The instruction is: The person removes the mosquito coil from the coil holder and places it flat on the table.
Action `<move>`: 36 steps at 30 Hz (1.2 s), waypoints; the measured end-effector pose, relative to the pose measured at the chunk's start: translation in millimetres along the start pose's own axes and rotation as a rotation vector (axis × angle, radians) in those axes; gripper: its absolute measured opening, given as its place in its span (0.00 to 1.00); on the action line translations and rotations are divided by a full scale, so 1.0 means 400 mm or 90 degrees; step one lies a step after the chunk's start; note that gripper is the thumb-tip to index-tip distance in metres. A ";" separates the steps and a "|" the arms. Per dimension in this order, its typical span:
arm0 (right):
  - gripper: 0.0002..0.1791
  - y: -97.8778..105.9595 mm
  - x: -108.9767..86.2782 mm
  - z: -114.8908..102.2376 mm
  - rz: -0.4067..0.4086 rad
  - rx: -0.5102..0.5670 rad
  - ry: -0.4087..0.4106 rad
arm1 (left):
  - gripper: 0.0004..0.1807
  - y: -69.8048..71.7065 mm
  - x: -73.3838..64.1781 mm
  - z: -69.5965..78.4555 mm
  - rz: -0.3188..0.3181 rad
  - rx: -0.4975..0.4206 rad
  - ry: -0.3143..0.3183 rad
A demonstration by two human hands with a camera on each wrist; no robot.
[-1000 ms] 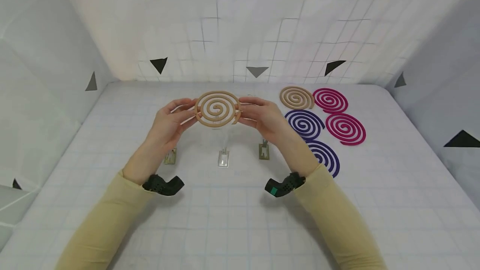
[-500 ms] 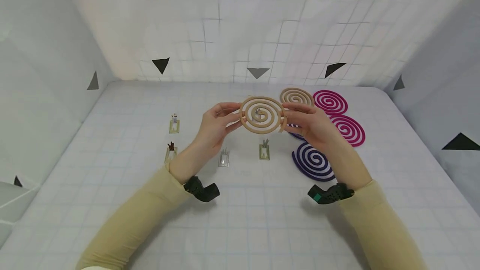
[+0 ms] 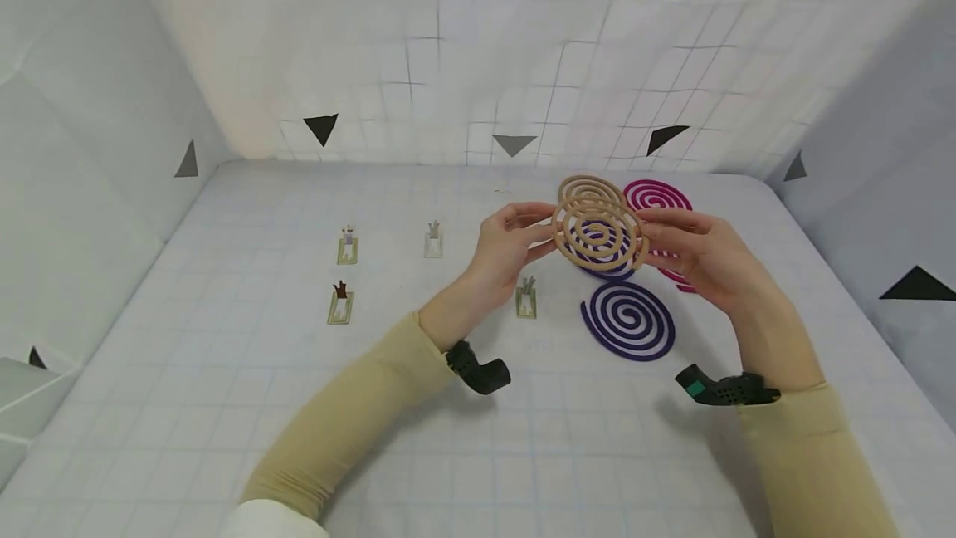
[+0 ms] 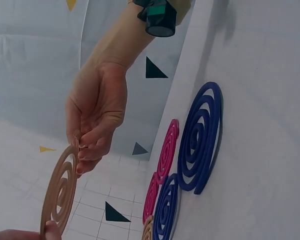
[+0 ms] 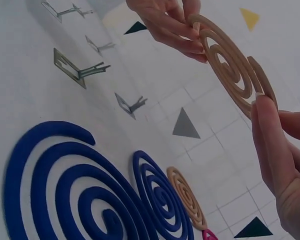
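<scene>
A tan mosquito coil (image 3: 595, 231) is held up above the table, tilted toward the head camera. My left hand (image 3: 511, 247) pinches its left edge between thumb and fingers. My right hand (image 3: 702, 254) pinches the opposite edge, near the coil's loose outer end. Below and behind it, partly covered in the head view, lie another tan coil (image 3: 590, 182) and a dark blue coil (image 3: 611, 277). A second blue coil (image 3: 629, 320) lies nearer, fully visible. Two magenta coils lie beyond my right hand, one magenta coil (image 3: 657, 188) at the back and the other mostly hidden.
Several small metal coil stands with raised prongs are spread left of the coils, among them a stand (image 3: 526, 302), a stand (image 3: 433, 242) and a stand (image 3: 340, 307). White gridded sheeting covers the table (image 3: 448, 480) and walls. Black wrist cameras sit on both wrists.
Both hands have carried the tan coil rightward, from above the stands to over the lying coils. Stands at the left have come into view; the left arm now covers one near the middle.
</scene>
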State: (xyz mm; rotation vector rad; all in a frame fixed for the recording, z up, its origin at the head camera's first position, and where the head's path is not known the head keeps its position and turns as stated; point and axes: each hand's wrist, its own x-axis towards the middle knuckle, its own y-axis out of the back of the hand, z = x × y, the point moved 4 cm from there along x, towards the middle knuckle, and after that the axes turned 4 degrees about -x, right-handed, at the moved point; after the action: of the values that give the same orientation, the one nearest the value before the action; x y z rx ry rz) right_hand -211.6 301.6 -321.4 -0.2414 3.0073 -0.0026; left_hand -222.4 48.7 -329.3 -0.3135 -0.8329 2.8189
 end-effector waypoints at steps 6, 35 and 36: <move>0.14 0.068 -0.001 0.009 0.000 0.008 -0.008 | 0.12 -0.046 0.031 -0.043 0.017 -0.029 0.005; 0.17 0.275 -0.041 0.039 0.000 -0.062 -0.009 | 0.10 -0.200 0.063 -0.201 0.088 -0.071 -0.024; 0.17 0.276 -0.041 0.040 0.002 -0.068 -0.013 | 0.10 -0.198 0.062 -0.206 0.093 -0.069 -0.024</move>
State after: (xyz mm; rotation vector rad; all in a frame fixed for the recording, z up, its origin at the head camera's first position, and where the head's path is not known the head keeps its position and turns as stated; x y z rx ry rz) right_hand -211.2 413.4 -336.4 -0.2456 2.9904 0.1594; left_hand -216.3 162.2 -356.7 -0.3509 -1.0118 2.9271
